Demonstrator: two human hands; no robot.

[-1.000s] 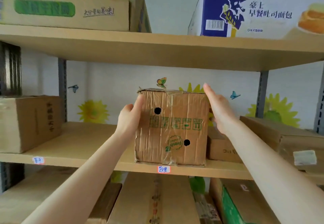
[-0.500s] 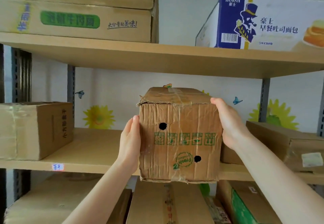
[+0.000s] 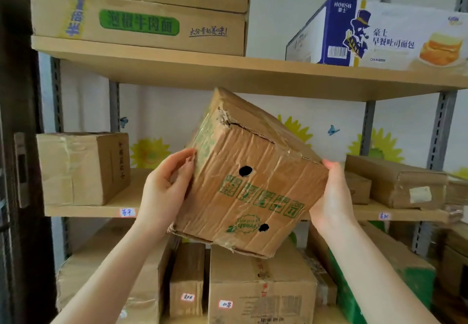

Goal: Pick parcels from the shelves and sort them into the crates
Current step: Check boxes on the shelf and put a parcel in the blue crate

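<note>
A worn box point(image 3: 253, 184) with blurred green print and two punched holes hangs tilted at mid-frame, in front of the middle shelf point(image 3: 83, 210). The left hand point(image 3: 164, 192) curls round its left edge. The right hand point(image 3: 331, 197) clasps its right corner, fingers hidden behind. At upper right a blue carton point(image 3: 336, 32) reads "HORSH". The handwritten shelf tags point(image 3: 127, 212) are illegible. Bare board shows left of the box.

The upper shelf point(image 3: 253, 73) carries noodle cartons point(image 3: 139, 24) and a blue bread box point(image 3: 379, 37). The middle shelf point(image 3: 86, 210) bears a brown carton point(image 3: 81, 169) left, flat parcels point(image 3: 395, 181) right.
</note>
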